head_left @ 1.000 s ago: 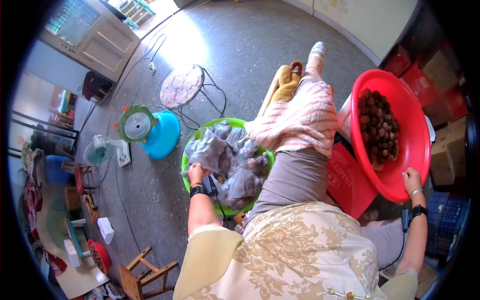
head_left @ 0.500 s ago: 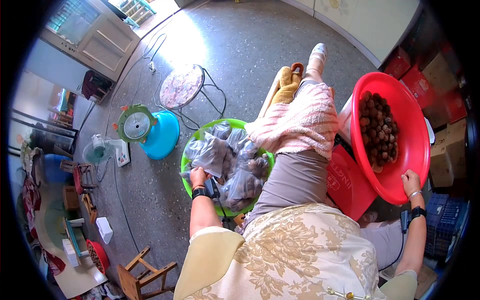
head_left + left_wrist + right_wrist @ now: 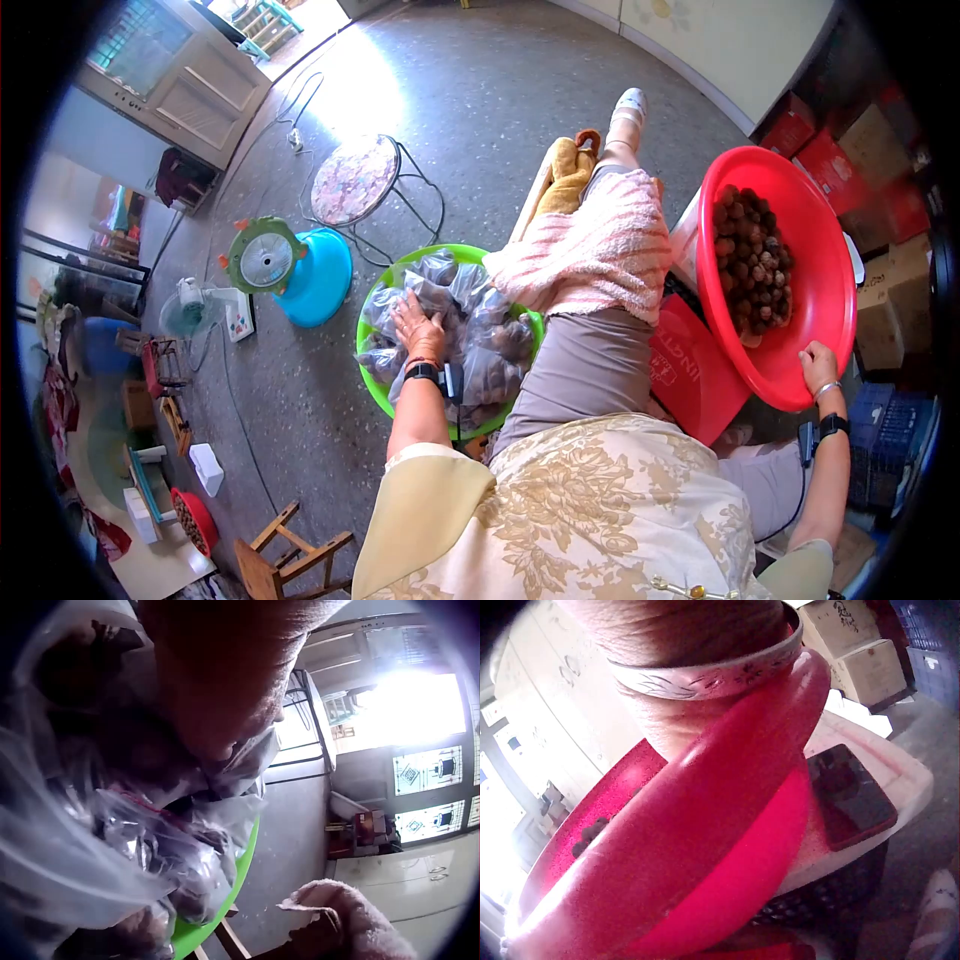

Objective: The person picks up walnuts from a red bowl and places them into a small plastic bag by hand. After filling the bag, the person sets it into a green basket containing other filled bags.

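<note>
My left hand lies with spread fingers on the clear plastic bags heaped in a green basin. Dark, lumpy contents show through the plastic. In the left wrist view the hand's underside hangs close over crumpled bags. My right hand grips the near rim of a large red basin, which leans toward me. Brown, walnut-like nuts are gathered on its far left side. The right wrist view shows the hand over the rim, its fingertips hidden.
A striped towel covers my leg. Beyond the green basin stand a round stool and a dial scale beside a blue basin. A dark phone lies near the red basin. Cardboard boxes line the right side.
My left hand has let go of the bag at the basin's left edge and moved inward and away from me, spreading its fingers on the bags. The right hand stays on the rim.
</note>
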`<state>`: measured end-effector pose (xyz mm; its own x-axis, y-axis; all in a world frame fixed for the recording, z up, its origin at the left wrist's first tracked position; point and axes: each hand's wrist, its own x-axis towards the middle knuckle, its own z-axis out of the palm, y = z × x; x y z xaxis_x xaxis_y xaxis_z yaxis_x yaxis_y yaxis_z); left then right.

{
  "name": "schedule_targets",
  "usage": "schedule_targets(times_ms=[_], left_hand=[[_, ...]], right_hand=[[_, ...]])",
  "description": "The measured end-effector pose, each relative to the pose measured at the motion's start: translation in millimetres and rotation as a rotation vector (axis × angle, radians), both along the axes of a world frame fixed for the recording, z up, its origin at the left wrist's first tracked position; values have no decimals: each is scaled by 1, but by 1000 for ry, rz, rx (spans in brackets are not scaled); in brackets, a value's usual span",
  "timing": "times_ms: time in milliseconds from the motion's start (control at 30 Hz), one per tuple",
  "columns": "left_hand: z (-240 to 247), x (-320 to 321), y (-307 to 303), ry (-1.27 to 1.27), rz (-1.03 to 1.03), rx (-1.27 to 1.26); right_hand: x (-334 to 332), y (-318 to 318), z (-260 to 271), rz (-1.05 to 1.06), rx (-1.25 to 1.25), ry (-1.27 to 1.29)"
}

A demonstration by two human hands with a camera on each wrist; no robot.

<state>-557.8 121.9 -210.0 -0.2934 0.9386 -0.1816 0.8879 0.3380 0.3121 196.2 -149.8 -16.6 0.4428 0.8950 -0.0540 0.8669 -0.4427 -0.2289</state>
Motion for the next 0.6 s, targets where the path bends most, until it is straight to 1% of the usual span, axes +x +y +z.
schedule_targets(times_ms=[33,100,200,267,367,433,467,500,567,600], left_hand=[[0,-4,6,-24,-9,36],[-2,-5,13,-23,-6,12],[6,7,20,53,48,-33],[8,10,20,61,41,-45],[10,8,19,58,18,-41],[11,9,19,69,15,-62],[19,14,17,82,21,-90],[21,18,13,131,11,-57],[13,22,2,183,13,115],[9,25,-2,173,13,125]], right_hand=[[0,1,0,12,1,-8],[-1,1,1,0,-15,-12],[-8,3,4,-10,-28,-23],[-2,0,3,-7,-25,-37],[4,-1,-2,-23,-32,20],[6,-3,-3,37,-21,-6],[4,-4,-1,20,-20,-7],[2,-4,0,35,-11,-11],[2,-4,2,28,2,-21],[3,-4,1,11,-19,-4]])
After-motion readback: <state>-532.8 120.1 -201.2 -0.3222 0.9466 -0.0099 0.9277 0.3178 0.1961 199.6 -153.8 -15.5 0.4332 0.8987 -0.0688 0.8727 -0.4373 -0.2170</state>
